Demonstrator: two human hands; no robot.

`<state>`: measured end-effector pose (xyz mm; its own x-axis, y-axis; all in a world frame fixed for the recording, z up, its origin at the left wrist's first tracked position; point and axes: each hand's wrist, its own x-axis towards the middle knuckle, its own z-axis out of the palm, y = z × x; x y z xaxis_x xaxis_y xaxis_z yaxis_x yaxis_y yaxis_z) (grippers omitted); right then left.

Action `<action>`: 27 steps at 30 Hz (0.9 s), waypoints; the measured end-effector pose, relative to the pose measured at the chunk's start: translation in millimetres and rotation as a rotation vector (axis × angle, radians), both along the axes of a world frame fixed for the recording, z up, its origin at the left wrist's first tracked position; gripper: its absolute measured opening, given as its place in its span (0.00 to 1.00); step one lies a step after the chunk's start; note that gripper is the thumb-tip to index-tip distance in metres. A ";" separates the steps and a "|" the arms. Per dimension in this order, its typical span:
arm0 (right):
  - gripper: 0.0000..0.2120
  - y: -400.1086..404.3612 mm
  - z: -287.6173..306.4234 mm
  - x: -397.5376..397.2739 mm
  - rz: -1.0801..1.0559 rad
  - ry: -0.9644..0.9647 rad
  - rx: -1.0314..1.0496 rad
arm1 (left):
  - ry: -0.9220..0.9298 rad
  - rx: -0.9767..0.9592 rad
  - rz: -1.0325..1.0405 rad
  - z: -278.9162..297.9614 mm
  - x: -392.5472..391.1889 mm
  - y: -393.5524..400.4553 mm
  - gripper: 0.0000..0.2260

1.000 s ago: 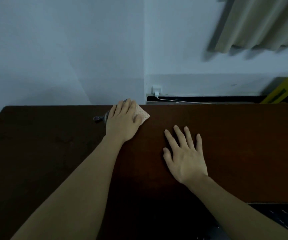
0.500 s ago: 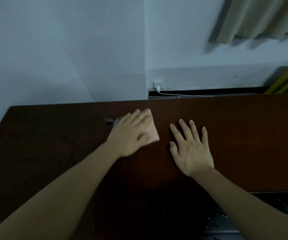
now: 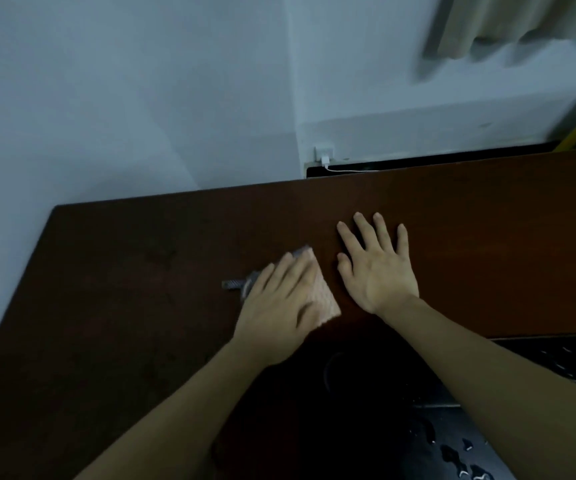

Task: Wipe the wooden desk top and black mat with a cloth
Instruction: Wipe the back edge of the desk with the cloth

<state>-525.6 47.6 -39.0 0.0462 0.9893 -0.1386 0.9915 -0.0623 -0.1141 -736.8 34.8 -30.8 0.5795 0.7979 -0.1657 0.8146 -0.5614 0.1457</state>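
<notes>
The dark counter [image 3: 487,237] meets a pale wall. Your left hand [image 3: 279,303], fingers flat, presses the cloth [image 3: 324,299], which has slid back from the far edge toward you. Beside those fingers your right hand [image 3: 376,268] lies spread, empty. The mat [image 3: 556,362] nearer you looks unwiped.

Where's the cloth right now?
Head view: the cloth lies on the wooden desk top under the left hand, just left of the flat right hand.
</notes>
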 end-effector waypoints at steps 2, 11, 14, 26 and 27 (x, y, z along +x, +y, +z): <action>0.30 -0.2 0.3 -0.6 0.000 0.001 0.006 | 0.004 -0.006 -0.056 1.2 -6.5 -14.9 0.27; 0.29 0.7 -1.5 2.3 0.032 0.006 0.010 | 0.053 0.061 0.347 -11.3 -15.4 79.9 0.28; 0.29 0.6 0.5 3.2 0.051 0.027 0.000 | 0.000 0.050 0.401 -9.7 7.8 50.4 0.28; 0.30 1.6 3.3 4.0 0.075 0.028 -0.047 | 0.045 -0.009 0.160 -0.9 -18.7 -37.5 0.29; 0.30 1.9 2.7 3.3 0.074 0.020 -0.043 | 0.045 -0.003 0.224 -2.2 -17.4 -24.2 0.29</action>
